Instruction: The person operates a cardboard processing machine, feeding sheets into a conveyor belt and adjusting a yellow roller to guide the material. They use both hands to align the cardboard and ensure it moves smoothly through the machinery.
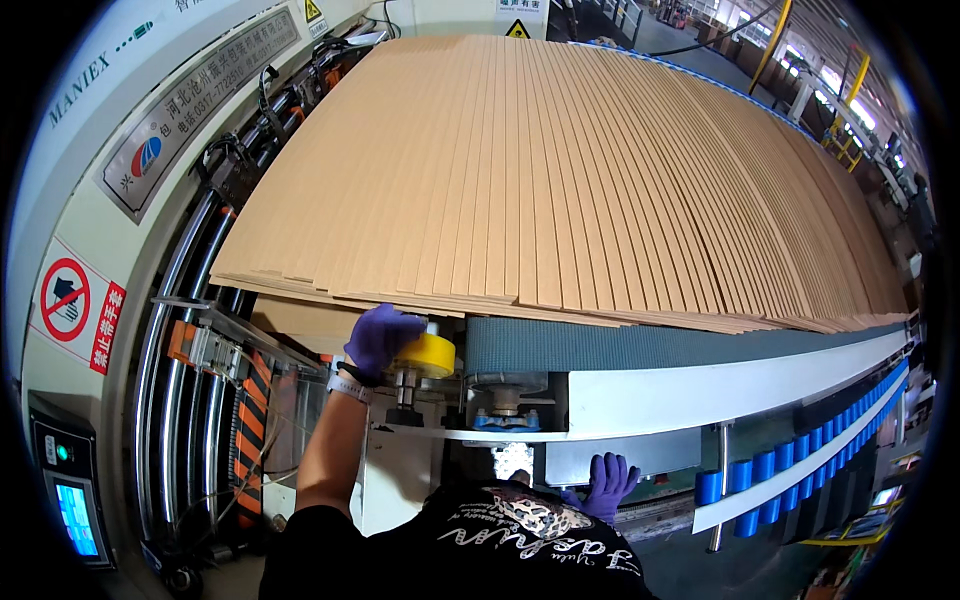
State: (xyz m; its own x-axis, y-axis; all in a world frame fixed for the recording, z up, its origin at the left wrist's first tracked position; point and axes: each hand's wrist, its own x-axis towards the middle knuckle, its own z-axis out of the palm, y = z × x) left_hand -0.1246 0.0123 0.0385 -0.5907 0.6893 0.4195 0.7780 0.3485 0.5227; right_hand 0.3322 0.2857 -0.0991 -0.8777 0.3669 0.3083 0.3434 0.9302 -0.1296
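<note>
Many cardboard sheets (560,180) beside grey belt (640,348)

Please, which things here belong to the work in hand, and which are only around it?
Probably in the work:
cardboard sheets
dark belt
yellow wheel at left hand

Apparently only around:
blue rollers
lit screen
prohibition sign

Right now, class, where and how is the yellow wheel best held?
The yellow wheel is probably best held by its rounded rim, from the near left: the curved wall faces the wearer, while the belt stands close on its right and cardboard sheets lie beyond. The left hand is there.
</note>
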